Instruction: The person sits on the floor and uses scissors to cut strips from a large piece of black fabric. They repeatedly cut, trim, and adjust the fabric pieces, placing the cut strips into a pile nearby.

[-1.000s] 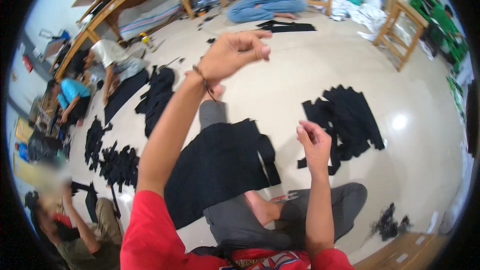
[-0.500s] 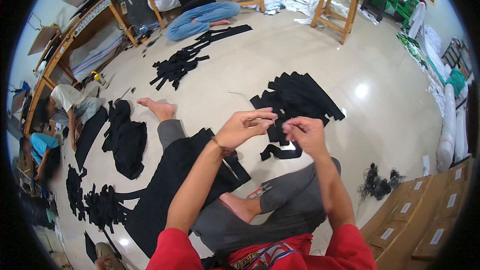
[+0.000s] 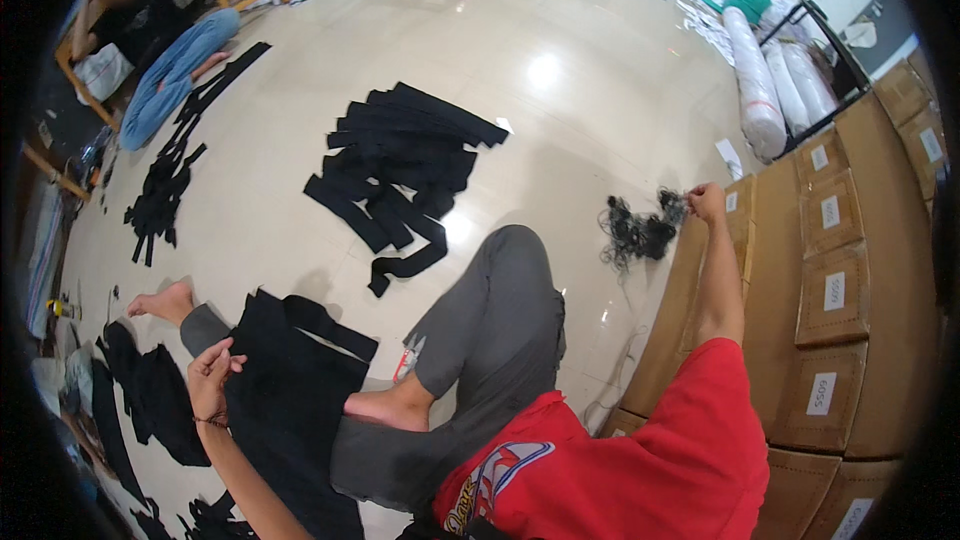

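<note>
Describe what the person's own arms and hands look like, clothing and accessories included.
The right arm has a short red sleeve; its forearm is bare. The left forearm is bare too, with a thin dark bracelet at the wrist. The left hand and right hand are ungloved.

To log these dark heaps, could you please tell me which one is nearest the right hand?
The loose, tangled heap of fine black threads beside the brown cardboard boxes; the black fabric heaps all lie farther left.

Wide fisheye view from the wearer's head, looking down: the wearer's legs (image 3: 490,300) near, pale floor (image 3: 600,120) stretching far.
</note>
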A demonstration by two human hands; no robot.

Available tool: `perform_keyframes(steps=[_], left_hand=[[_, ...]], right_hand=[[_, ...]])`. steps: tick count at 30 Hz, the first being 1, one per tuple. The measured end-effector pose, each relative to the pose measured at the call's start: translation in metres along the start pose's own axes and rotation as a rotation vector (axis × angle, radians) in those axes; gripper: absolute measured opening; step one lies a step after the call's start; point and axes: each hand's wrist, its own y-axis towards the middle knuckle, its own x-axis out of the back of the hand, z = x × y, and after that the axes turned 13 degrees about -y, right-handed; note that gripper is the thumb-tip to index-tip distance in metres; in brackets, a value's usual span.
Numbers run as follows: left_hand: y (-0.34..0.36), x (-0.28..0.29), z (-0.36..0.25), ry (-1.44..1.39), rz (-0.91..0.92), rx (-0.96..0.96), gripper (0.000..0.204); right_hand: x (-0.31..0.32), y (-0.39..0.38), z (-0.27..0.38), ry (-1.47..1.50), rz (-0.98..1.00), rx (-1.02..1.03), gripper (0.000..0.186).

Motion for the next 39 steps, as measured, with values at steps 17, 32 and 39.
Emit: perform_keyframes(steps=[17, 32, 39], left_hand=[[0.009, -0.012, 0.07, 0.078, -0.101, -0.044, 0.03], [0.029, -0.086, 0.172, 1.051, -0.276, 0.029, 0.112], [0.032, -0.09, 0.161, 1.074, -0.207, 0.229, 0.115]], right_hand=[[0.072, -0.019, 0.095, -0.764, -0.388, 0.255, 0.076], [-0.248, -0.373, 0.508, 0.399, 0.405, 1.354, 0.054], [-0.311, -0.425, 0.557, -0.308, 0.135, 1.572, 0.075]])
